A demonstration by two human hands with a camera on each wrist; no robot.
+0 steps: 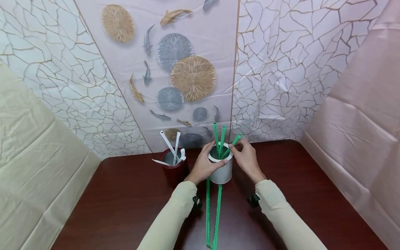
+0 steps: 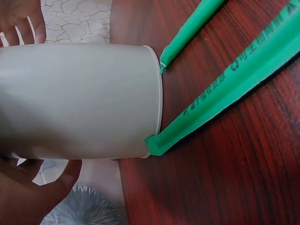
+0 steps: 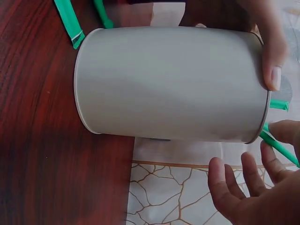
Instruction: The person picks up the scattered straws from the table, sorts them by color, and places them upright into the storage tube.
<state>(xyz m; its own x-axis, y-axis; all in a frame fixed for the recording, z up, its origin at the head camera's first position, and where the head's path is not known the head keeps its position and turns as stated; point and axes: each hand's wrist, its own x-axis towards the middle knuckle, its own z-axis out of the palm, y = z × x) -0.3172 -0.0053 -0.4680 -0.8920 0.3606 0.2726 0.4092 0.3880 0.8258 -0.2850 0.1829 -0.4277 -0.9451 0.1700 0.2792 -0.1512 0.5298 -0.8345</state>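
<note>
A pale grey canister (image 1: 221, 172) stands on the table, and my left hand (image 1: 201, 167) grips it near the rim, thumb across the front. Several green-wrapped straws (image 1: 222, 142) lean inside it. At the right side of the rim, my right hand (image 1: 247, 159) pinches one green-wrapped straw (image 3: 283, 152) between thumb and index finger, the other fingers spread loosely. Two more green-wrapped straws (image 1: 217, 211) lie on the tabletop in front, their far ends right by the canister's base in the left wrist view.
Left of the canister, a dark red cup (image 1: 175, 173) holds several white-wrapped straws (image 1: 173, 149). The dark reddish wooden table (image 1: 131, 205) reaches back to a patterned cloth backdrop (image 1: 265, 86). Plain beige cloth (image 1: 34, 166) hangs at the left side.
</note>
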